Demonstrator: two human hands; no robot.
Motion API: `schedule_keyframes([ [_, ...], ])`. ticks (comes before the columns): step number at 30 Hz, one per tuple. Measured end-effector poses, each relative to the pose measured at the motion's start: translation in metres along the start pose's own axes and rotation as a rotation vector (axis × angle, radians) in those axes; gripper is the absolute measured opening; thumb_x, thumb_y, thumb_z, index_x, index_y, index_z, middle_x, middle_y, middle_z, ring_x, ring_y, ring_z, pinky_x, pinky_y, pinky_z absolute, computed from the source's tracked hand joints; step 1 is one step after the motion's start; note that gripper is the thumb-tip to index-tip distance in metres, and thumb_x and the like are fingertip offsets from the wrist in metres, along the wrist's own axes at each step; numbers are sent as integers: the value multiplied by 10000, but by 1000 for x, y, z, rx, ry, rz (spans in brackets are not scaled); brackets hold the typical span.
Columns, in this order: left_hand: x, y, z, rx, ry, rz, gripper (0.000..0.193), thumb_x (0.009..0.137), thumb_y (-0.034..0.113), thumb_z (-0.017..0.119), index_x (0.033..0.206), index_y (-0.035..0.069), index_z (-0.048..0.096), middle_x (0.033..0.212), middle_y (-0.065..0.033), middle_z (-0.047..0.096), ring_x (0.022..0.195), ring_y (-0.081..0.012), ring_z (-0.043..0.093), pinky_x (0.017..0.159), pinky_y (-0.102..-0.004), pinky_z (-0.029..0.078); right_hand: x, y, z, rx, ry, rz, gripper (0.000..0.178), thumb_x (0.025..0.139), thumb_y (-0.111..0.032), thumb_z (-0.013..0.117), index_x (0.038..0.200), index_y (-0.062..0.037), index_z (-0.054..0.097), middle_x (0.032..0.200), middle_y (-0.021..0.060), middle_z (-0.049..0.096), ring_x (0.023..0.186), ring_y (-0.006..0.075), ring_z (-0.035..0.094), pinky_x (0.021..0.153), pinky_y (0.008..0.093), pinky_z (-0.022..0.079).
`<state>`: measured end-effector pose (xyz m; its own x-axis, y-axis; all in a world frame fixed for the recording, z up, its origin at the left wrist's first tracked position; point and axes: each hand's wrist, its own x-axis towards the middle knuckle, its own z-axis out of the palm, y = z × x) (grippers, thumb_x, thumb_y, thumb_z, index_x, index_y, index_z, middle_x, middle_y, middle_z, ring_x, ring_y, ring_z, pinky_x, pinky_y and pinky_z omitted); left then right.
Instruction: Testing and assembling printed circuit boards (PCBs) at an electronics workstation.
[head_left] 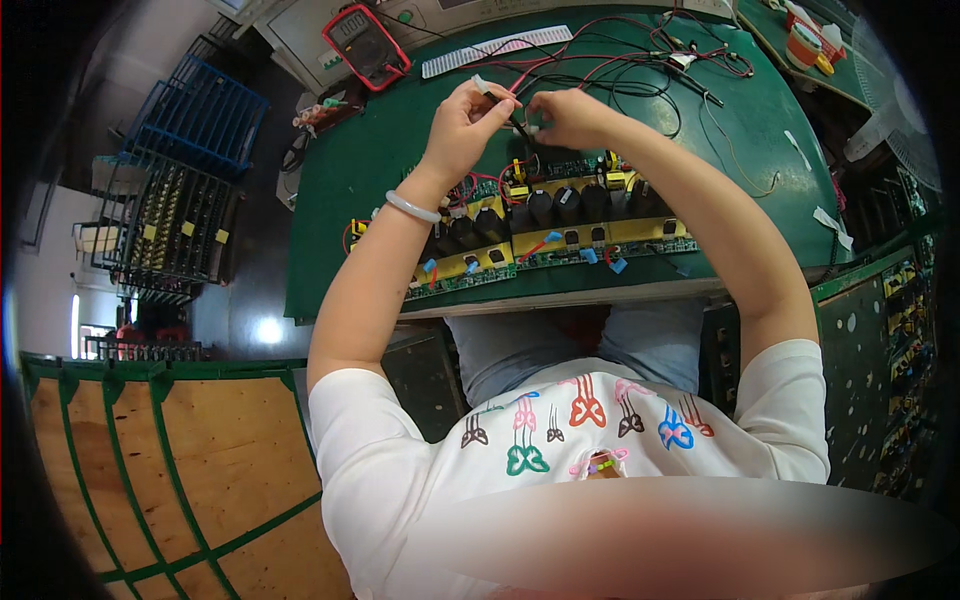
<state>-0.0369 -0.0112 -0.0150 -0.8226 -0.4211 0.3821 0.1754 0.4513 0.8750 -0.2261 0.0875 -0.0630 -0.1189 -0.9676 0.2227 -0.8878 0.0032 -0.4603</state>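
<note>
Head view | beyond circuit board (584, 226): left hand (468, 118) pinches slim black stick (517, 122), likely light, stiff; best gripped mid-shaft | right hand (568, 118) curled, hold unclear from here

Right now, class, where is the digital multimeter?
In the head view, the red digital multimeter is at upper left, near the far corner of the green tabletop, left of the white strip.

Green tabletop (335, 225), upper centre of frame | circuit boards (530, 241), just above middle | red-edged meter (367, 48), upper left | white strip (497, 51), top centre | tangled wires (660, 62), upper right of centre | white scraps (833, 228), right side
</note>
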Motion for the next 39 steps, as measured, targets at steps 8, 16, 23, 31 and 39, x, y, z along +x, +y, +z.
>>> schedule_keyframes([
  [8, 4, 0, -1, 299, 4, 231, 131, 917, 114, 677, 968, -4, 652, 1055, -80, 635, 928, -175, 669, 768, -283, 534, 15, 0, 6, 29, -131, -64, 389, 890, -317, 687, 1179, -62, 639, 1000, 178, 710, 963, 360, 673, 852, 433, 529],
  [16, 10, -11, -10, 503, 67, 247, 144, 897, 125, 692, 935, -11, 665, 1078, -93, 659, 973, -207, 660, 859, -327, 516, 4, -2, -22, 85, -59, -8, 311, 963, -311, 621, 1101, -33, 615, 958, 175, 694, 895, 348, 664, 776, 425, 520],
  [23, 14, -20, -13, 501, 97, 218, 150, 883, 134, 697, 895, -15, 685, 1072, -99, 678, 1013, -236, 650, 889, -346, 504, -10, -6, -48, 134, 11, 71, 348, 959, -401, 620, 1140, -105, 608, 925, 140, 682, 840, 307, 656, 748, 398, 508],
  [31, 10, -12, -6, 402, 49, 203, 139, 908, 140, 686, 928, 3, 681, 1109, -81, 656, 1042, -204, 639, 930, -346, 487, -10, 4, -58, 576, 244, 116, 190, 957, -231, 623, 979, -44, 646, 1027, 30, 705, 941, 109, 615, 876, 254, 461],
  [39, 6, 6, 15, 830, 136, 550, 180, 957, 160, 643, 1081, 36, 683, 1220, -100, 586, 1059, -197, 633, 1032, -360, 416, -1, 16, -83, 1072, 610, 115, 152, 957, -182, 591, 850, -75, 593, 1224, 129, 691, 823, 96, 636, 740, 218, 485],
])
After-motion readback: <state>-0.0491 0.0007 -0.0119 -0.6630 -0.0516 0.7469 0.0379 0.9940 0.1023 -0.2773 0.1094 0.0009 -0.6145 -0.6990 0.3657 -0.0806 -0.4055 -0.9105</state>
